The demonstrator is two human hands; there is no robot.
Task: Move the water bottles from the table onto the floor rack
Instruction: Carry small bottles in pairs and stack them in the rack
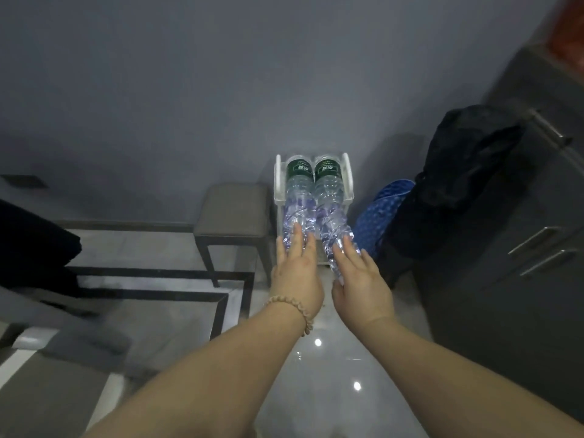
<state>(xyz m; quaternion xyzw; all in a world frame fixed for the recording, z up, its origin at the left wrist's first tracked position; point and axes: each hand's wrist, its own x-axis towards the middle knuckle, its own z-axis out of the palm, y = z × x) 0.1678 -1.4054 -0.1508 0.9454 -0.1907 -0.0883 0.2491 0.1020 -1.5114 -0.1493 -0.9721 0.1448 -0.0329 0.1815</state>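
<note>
Two clear water bottles with green labels lie side by side, label ends resting in a white floor rack (347, 172) against the wall. My left hand (297, 273), wearing a bead bracelet, grips the near end of the left bottle (298, 197). My right hand (360, 282) grips the near end of the right bottle (330, 200). The near ends stick out of the rack toward me. The bottles' caps are not visible.
A grey stool (234, 213) stands just left of the rack. A blue dotted item (379, 213) and a black bag (458, 178) sit to the right, against a dark cabinet (521, 248) with metal handles. Glossy tiled floor lies below my arms.
</note>
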